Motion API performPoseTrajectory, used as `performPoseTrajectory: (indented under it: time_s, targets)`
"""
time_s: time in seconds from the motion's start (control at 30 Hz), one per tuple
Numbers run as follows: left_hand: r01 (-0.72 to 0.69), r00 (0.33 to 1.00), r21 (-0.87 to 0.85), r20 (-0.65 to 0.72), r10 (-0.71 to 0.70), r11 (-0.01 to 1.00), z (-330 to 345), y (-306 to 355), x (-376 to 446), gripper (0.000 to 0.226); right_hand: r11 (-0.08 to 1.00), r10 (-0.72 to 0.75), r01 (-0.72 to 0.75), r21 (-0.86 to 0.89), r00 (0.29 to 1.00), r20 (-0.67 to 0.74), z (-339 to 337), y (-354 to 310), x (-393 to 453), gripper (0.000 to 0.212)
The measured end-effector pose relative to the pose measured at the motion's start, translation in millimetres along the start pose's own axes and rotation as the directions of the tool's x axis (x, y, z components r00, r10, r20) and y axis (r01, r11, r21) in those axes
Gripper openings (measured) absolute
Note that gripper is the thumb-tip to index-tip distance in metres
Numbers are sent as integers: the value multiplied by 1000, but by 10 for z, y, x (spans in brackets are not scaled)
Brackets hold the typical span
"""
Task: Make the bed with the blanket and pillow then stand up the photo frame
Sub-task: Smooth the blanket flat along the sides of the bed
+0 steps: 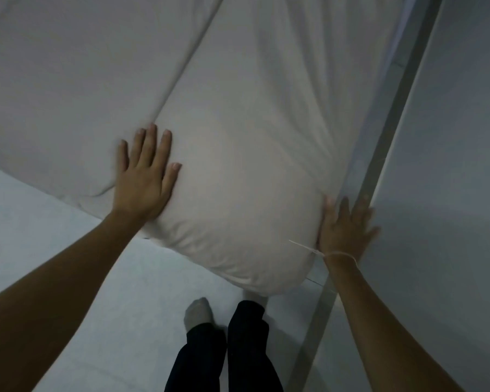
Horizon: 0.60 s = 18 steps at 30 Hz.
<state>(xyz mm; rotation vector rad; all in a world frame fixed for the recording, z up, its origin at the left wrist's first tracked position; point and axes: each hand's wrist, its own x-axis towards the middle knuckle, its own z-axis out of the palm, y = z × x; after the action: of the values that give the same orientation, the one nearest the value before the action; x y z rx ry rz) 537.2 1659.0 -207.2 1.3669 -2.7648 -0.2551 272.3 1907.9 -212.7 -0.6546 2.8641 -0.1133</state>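
A plump white pillow (244,165) lies at the head end of the bed, running away from me along the wall. My left hand (146,172) presses flat on the pillow's left side with straight, spread fingers. My right hand (344,224) lies flat against the pillow's right edge, between it and the wall, fingers straight. The white blanket (77,80) covers the bed to the left of the pillow, its edge meeting the pillow's long side. No photo frame is in view.
A pale wall (450,165) with a grey trim strip (393,123) rises close on the right. The light floor (111,292) lies below the bed's near edge. My legs in dark trousers and a grey sock (198,309) stand by the pillow's near end.
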Motion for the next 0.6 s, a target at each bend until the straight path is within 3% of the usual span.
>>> performPoseTrajectory:
  time_s: [0.1,0.23,0.3,0.37,0.4,0.43,0.53,0.6]
  targets:
    - [-56,997,8,-43,56,998,47,209,-190,64,994,49,-37,103,992,-117,-64,149,-156,77]
    - [-284,956,57,-64,288,957,238,613,-537,61,960,-8,94,265,951,-309,-237,-439,-212,64]
    - [-304,950,53,-58,307,951,323,721,-704,61,938,-227,287,196,934,-277,-166,-773,-391,60]
    - [-308,949,52,-54,310,950,384,752,-836,62,870,-487,493,7,863,-135,-1,-877,-666,61]
    - [-320,945,54,-51,322,946,409,752,-899,63,836,-548,545,-60,833,-82,85,-824,-757,61]
    - [-337,940,54,-39,339,940,426,744,-969,64,835,-548,542,-90,834,-57,149,-709,-796,61]
    - [-381,924,82,18,381,921,433,661,-1179,69,931,-365,361,-60,926,-95,226,-328,-889,62]
    - [-426,905,79,47,423,901,400,574,-1297,71,964,-265,264,-25,964,-26,193,-93,-995,68]
